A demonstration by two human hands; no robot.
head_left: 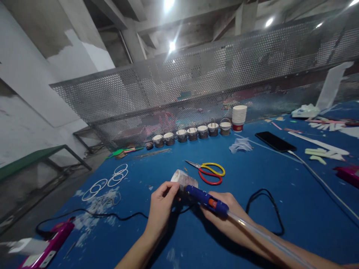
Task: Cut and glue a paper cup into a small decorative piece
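Above a blue table (134,239), the left hand (161,203) grips a paper cup (183,179) sideways, apparently steadying it for the glue gun (207,200) gripped in the right (224,213).

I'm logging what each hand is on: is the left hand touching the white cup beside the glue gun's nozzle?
Touching. The head view shows the left hand with its thumb and finger against the white cup.

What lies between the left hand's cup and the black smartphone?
Head view: scissors with red and yellow handles lie between cup and smartphone; a crumpled translucent scrap sits farther back.
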